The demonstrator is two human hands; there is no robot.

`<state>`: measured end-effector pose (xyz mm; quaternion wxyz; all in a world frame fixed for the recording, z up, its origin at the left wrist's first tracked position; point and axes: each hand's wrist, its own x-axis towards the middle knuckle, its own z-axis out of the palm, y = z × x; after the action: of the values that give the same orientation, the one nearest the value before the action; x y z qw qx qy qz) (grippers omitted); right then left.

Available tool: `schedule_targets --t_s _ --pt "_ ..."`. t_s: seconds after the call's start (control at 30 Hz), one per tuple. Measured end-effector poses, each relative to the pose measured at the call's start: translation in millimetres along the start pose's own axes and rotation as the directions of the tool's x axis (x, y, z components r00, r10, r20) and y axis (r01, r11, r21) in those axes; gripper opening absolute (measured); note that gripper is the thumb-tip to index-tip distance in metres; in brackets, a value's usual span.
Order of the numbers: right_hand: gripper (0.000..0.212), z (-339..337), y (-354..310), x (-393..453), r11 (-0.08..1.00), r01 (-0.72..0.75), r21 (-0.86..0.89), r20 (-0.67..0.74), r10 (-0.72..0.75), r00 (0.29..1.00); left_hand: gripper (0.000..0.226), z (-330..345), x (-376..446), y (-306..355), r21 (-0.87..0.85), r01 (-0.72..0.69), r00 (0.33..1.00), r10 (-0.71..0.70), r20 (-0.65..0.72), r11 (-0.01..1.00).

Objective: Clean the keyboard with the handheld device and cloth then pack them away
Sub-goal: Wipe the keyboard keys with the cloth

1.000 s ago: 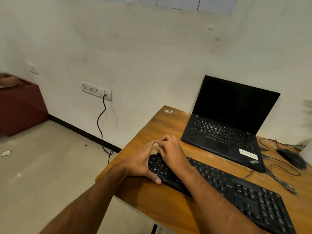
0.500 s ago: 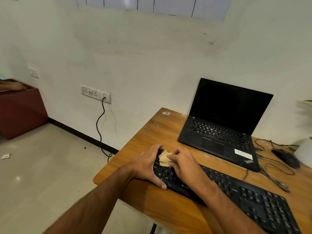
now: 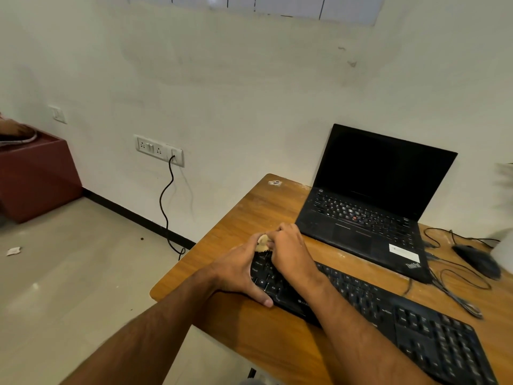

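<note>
At the far left stands a dark red box-shaped container [image 3: 36, 176] on the floor against the wall; something lies along its top edge, too cut off by the frame to identify. Further right, a white wall socket strip [image 3: 159, 150] has a black cable [image 3: 166, 207] plugged in, hanging to the floor. A wooden rectangular table [image 3: 244, 212] follows. On its near side lies a long black computer keyboard [image 3: 388, 315]. The left hand [image 3: 238, 273] grips the keyboard's left end, thumb curled over the front edge. The right hand [image 3: 291, 254] rests just beside it on the keys, fingers clenched around a small crumpled beige cloth [image 3: 262, 243], which sits at the keyboard's far left corner between both hands. Behind is an open black laptop [image 3: 369, 201] with a dark screen, and at the far right a black wired mouse [image 3: 477, 259].
</note>
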<state>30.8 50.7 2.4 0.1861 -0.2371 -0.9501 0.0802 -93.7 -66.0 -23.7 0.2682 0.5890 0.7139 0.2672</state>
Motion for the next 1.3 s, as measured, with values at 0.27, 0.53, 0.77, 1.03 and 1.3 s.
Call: schedule_targets --t_s 0.27,0.53,0.77,1.03,1.3 --pt "0.031 -17 -3 -38 0.992 0.119 -0.042 0.092 -0.115 0.989 0.149 -1 -1 7 0.057 0.028 1.0 -0.029 0.003 0.998" --pt "0.026 -5 2 -43 0.991 0.131 0.011 -0.022 -0.131 0.991 0.145 0 1 9 0.093 0.021 0.999 -0.019 -0.026 0.995" --pt "0.032 -3 4 11 1.0 0.003 -0.004 -0.016 -0.003 1.0 0.142 -1 0 9 0.055 0.041 0.999 -0.039 -0.033 0.998" --pt "0.037 -25 5 -40 0.992 0.123 0.02 0.159 -0.125 0.979 0.149 0 1 9 0.066 0.055 0.999 -0.054 -0.005 0.996" --pt "0.034 -22 1 -41 0.994 0.109 0.019 0.049 -0.109 0.993 0.149 0 0 10 0.064 0.039 0.999 -0.038 -0.006 0.997"
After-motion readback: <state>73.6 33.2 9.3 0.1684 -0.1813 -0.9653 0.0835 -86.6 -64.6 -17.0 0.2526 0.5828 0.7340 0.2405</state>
